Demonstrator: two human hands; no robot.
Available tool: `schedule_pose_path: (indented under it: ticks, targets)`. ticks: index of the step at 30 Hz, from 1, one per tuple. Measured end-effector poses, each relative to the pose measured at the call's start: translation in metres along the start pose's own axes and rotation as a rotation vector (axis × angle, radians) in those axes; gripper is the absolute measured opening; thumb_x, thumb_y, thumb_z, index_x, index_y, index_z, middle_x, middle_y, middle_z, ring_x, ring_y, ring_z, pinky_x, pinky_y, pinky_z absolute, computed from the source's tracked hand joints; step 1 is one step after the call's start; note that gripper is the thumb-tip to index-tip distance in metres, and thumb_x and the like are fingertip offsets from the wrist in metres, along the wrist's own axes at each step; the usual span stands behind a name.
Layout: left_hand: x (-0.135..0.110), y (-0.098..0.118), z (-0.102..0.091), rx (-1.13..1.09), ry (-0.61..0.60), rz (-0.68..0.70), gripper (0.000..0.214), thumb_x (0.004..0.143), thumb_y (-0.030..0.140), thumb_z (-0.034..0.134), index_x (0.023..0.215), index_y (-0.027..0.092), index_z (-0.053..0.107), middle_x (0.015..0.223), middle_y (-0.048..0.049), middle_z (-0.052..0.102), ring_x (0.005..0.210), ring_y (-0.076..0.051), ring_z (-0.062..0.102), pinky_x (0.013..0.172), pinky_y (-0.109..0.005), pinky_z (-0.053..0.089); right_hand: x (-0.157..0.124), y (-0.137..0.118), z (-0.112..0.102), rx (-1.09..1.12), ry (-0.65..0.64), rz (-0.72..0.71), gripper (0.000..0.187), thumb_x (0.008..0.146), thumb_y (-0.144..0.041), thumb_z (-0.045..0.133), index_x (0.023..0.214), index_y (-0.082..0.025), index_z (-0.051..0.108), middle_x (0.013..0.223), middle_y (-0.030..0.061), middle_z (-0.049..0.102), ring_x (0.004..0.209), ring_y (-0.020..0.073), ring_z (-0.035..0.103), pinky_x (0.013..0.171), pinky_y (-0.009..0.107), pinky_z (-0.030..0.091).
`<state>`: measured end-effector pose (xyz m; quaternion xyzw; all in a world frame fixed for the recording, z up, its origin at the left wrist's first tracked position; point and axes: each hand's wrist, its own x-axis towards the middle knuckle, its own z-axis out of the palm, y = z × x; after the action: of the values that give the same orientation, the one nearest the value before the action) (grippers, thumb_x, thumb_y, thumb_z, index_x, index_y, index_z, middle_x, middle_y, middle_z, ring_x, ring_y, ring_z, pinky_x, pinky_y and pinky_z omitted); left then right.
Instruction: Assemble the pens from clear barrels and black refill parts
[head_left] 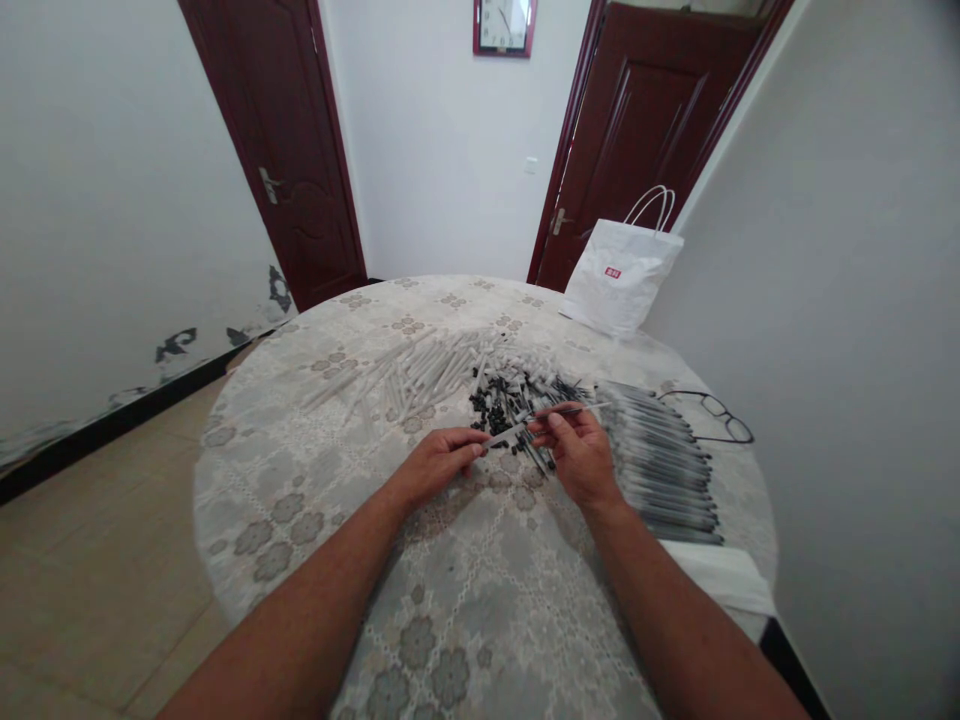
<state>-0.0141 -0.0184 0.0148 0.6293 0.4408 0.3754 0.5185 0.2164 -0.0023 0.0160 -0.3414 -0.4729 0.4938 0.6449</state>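
My left hand (441, 463) pinches one end of a translucent white pen barrel (505, 435), which points right and slightly up. At the barrel's other end is my right hand (579, 455), its fingers closed around a thin pen refill (594, 406) that sticks out to the right. Whether the refill enters the barrel is hidden by my fingers. Just beyond both hands lies a heap of small black pen parts (489, 405) mixed with white ones. Farther back and left, many loose translucent barrels (431, 368) are spread out.
Right of my right hand, pens (664, 470) lie side by side in a long row. Eyeglasses (716, 410) rest past them, and a white paper bag (626, 275) stands at the back right. A patterned cloth covers the round table (315, 570); white material (720, 575) sits near its right edge.
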Motion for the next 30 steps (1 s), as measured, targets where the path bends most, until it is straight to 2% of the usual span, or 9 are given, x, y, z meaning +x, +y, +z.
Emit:
schedule_pose_path:
  ticks: [6, 11, 14, 23, 27, 30]
  targets:
    - [-0.0005, -0.0019, 0.0009, -0.002, 0.007, 0.005, 0.039, 0.083, 0.041, 0.062, 0.110, 0.017, 0.074, 0.088, -0.0050, 0.068, 0.066, -0.013, 0.057, 0.064, -0.026, 0.043, -0.0035, 0.0002, 0.0026, -0.100, -0.054, -0.012, 0.019, 0.085, -0.035, 0.069, 0.094, -0.020, 0.063, 0.092, 0.0041, 0.072, 0.076, 0.0170, 0.070, 0.061, 0.028, 0.059]
    - [-0.0006, -0.0003, 0.0003, 0.011, 0.008, -0.004, 0.040, 0.083, 0.041, 0.061, 0.112, 0.016, 0.073, 0.084, -0.0047, 0.067, 0.063, -0.013, 0.055, 0.061, -0.025, 0.040, -0.0019, -0.0019, -0.0010, -0.096, 0.033, -0.064, 0.021, 0.085, -0.037, 0.069, 0.095, -0.020, 0.062, 0.093, 0.0044, 0.071, 0.077, 0.0182, 0.071, 0.061, 0.030, 0.059]
    - [-0.0006, 0.0004, 0.0005, 0.012, 0.019, -0.014, 0.039, 0.084, 0.040, 0.060, 0.112, 0.017, 0.073, 0.082, -0.0040, 0.067, 0.062, -0.013, 0.055, 0.060, -0.024, 0.039, -0.0011, -0.0023, -0.0025, -0.085, 0.030, -0.057, 0.020, 0.085, -0.036, 0.069, 0.094, -0.020, 0.062, 0.093, 0.0042, 0.071, 0.077, 0.0188, 0.071, 0.060, 0.030, 0.059]
    - [-0.0013, 0.0026, 0.0007, -0.002, 0.031, -0.035, 0.038, 0.081, 0.040, 0.063, 0.109, 0.017, 0.074, 0.084, -0.0046, 0.069, 0.061, -0.013, 0.055, 0.057, -0.024, 0.039, -0.0047, 0.0022, 0.0021, -0.083, -0.083, 0.062, 0.022, 0.081, -0.037, 0.073, 0.093, -0.020, 0.064, 0.090, 0.0035, 0.071, 0.074, 0.0169, 0.070, 0.060, 0.028, 0.058]
    - [-0.0010, 0.0007, 0.0013, -0.041, 0.018, -0.027, 0.037, 0.080, 0.039, 0.064, 0.108, 0.017, 0.075, 0.086, -0.0048, 0.068, 0.061, -0.012, 0.056, 0.060, -0.024, 0.042, -0.0034, 0.0064, -0.0018, -0.047, -0.120, 0.159, 0.023, 0.080, -0.035, 0.075, 0.092, -0.019, 0.064, 0.075, 0.0005, 0.069, 0.064, 0.0142, 0.067, 0.056, 0.026, 0.055]
    - [-0.0005, -0.0011, 0.0031, -0.057, 0.010, -0.041, 0.036, 0.080, 0.039, 0.065, 0.107, 0.016, 0.074, 0.080, -0.0035, 0.066, 0.058, -0.012, 0.055, 0.057, -0.024, 0.041, -0.0042, 0.0049, -0.0011, -0.085, -0.166, 0.209, 0.026, 0.078, -0.035, 0.076, 0.093, -0.019, 0.064, 0.070, -0.0002, 0.068, 0.062, 0.0145, 0.066, 0.055, 0.025, 0.054]
